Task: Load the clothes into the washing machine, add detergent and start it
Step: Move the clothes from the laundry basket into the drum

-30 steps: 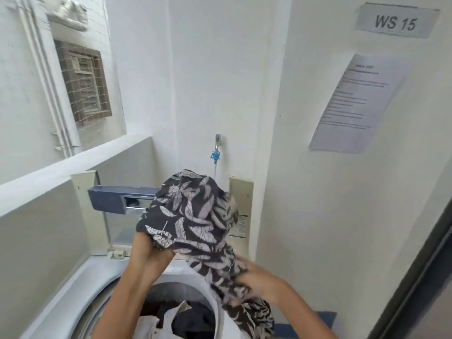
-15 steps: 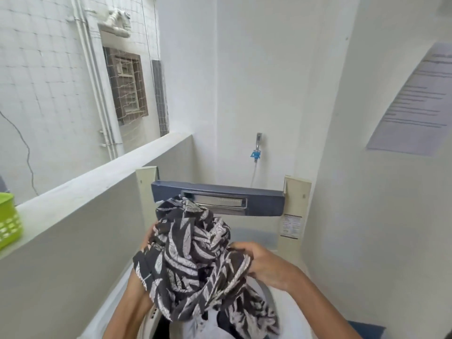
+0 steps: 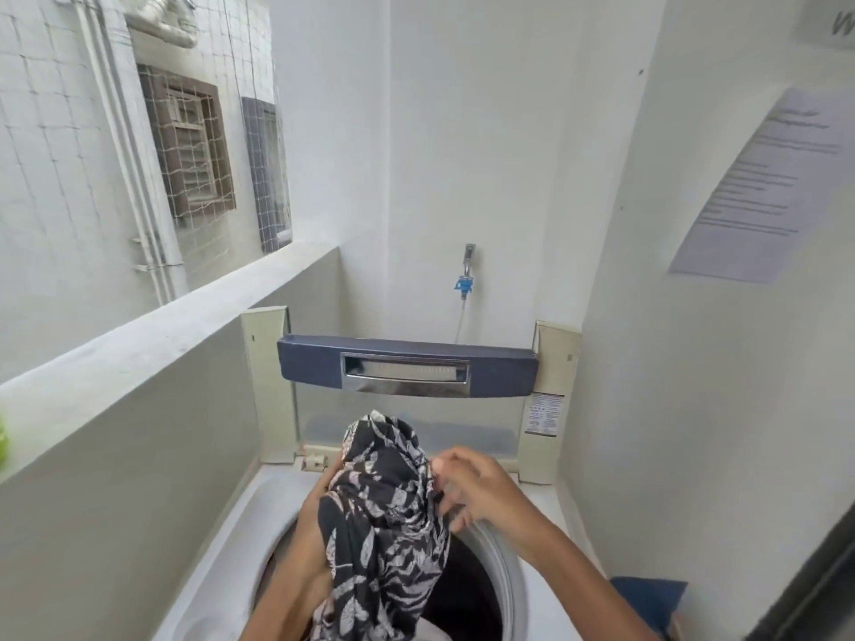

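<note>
A grey parapet runs along the left side, and behind it there is a tiled wall with a brown window. Below stands a white top-loading washing machine. Its lid is raised upright against the back wall and shows a dark blue bar with a silver handle recess. The round drum opening is dark inside, and I cannot tell what lies there.

On the right wall hangs a paper notice with printed lines, too blurred to read. The task's thing, a black garment with white leaf print, is held bunched up over the drum opening, and its lower part hangs down into the opening.

The left hand grips the garment from behind and is mostly covered by the cloth. The right hand pinches its right edge with curled fingers.

A small sticker with red and black print is on the right frame of the lid, not readable. A tap with a blue fitting is on the back wall. A sign in the top right corner shows only a "W".
</note>
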The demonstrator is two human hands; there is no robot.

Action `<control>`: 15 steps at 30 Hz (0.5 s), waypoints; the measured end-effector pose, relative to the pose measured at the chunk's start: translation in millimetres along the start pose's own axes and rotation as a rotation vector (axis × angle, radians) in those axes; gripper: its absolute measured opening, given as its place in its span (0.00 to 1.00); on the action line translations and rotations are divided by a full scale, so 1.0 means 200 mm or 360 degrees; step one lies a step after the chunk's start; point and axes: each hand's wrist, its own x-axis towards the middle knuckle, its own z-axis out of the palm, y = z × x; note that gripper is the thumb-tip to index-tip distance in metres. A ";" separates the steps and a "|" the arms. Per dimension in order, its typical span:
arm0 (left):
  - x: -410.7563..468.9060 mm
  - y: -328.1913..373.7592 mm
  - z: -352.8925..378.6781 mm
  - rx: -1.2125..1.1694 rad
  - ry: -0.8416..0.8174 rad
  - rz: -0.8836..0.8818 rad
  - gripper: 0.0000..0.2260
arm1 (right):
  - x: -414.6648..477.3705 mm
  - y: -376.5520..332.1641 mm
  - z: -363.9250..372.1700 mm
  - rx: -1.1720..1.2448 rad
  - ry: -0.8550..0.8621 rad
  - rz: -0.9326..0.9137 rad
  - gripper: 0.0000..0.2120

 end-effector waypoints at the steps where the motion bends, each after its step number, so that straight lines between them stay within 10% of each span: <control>1: 0.02 -0.02 0.01 -0.0123 -0.0003 -0.0070 0.13 | 0.00 -0.01 0.01 -0.0064 -0.0083 0.0068 0.14; 4: 0.09 -0.06 0.00 -0.0285 0.0001 -0.0138 0.14 | 0.01 0.02 0.02 -0.0196 -0.0136 0.0267 0.27; 8: 0.12 -0.10 -0.07 -0.0154 -0.0039 0.0010 0.14 | 0.07 0.06 0.01 0.0349 0.0061 0.0433 0.18; 15: 0.15 -0.10 -0.24 0.1902 -0.0713 0.0031 0.46 | 0.10 -0.08 -0.05 0.0994 0.0232 0.0342 0.14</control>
